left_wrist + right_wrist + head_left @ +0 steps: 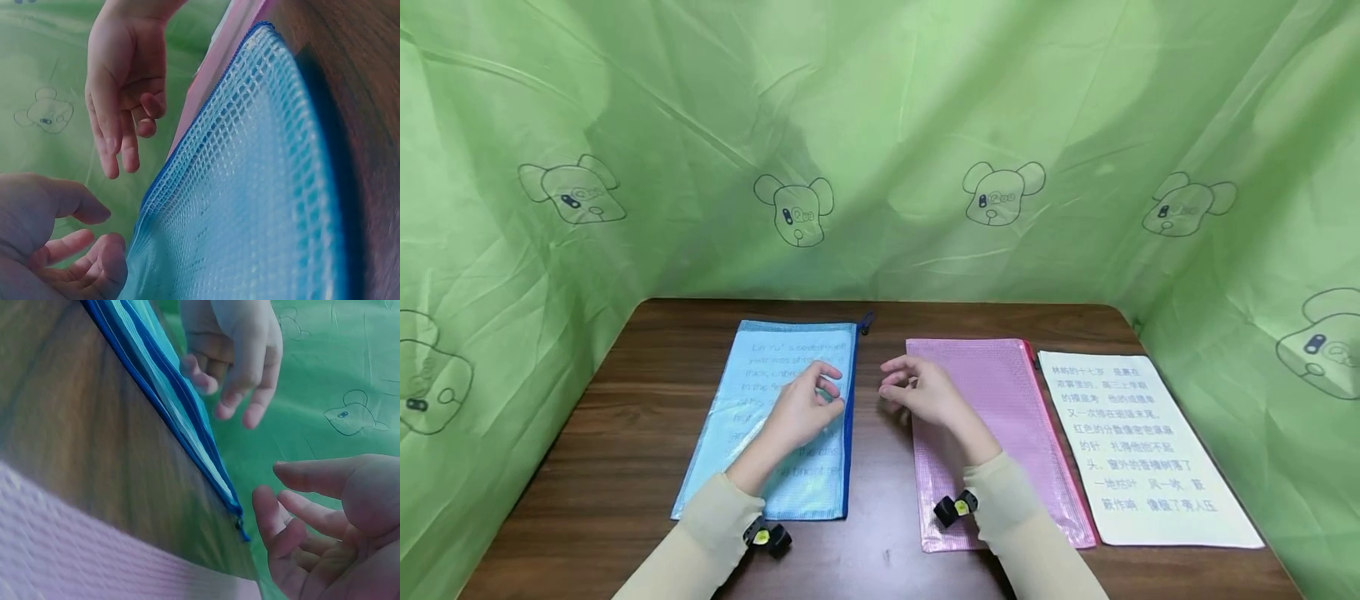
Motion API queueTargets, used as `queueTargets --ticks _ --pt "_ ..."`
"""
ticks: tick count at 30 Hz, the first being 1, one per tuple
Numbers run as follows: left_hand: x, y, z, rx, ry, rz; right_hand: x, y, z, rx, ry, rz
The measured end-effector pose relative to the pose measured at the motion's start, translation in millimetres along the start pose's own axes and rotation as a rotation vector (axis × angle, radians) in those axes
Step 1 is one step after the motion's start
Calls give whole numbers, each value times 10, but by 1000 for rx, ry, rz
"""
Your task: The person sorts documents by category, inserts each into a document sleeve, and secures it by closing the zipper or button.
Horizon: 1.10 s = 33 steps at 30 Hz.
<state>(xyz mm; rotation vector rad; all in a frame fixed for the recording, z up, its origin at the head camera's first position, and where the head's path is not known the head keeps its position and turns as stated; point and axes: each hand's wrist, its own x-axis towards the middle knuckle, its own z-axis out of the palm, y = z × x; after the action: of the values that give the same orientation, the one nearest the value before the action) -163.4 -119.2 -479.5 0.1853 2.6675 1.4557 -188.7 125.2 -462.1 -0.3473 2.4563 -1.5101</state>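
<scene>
While both hands are empty in the head view, the blue pouch (741, 408) lies flat with a lettered page (797, 346) showing through its cover. The left hand (805, 406) hangs over the pouch's right part, fingers loosely bent; the right hand (928, 392) is right of the pouch, similarly curved. Farther right of the pouch come the pink pouch (1030, 433), then a printed sheet (1138, 442).

From the left wrist, the left thumb and fingers stand moderately apart near the blue pouch's edge. A light pinch there should steady the soft mesh without buckling it.

From the right wrist, the zip (141, 386) seems parted, its pull tab (242, 532) at the blue pouch's far corner. Drawing it well probably needs that corner held down, the page tucked inside, and a pull along the edge.
</scene>
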Motion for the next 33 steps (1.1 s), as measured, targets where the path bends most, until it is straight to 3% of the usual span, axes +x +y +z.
queueTargets --ticks 4,9,15,24,33 --pt "8 -47 -52 40 16 27 63 -24 -106 -127 4 -28" --pt "84 -208 -108 92 55 112 152 -18 -258 -300 32 -83" --pt "262 -338 -251 184 73 211 271 92 -366 -392 34 -140" --pt "704 -381 -573 275 -39 291 502 293 -447 -372 9 -229" --pt "1030 -321 -576 348 -150 306 846 310 -467 -478 -39 -306"
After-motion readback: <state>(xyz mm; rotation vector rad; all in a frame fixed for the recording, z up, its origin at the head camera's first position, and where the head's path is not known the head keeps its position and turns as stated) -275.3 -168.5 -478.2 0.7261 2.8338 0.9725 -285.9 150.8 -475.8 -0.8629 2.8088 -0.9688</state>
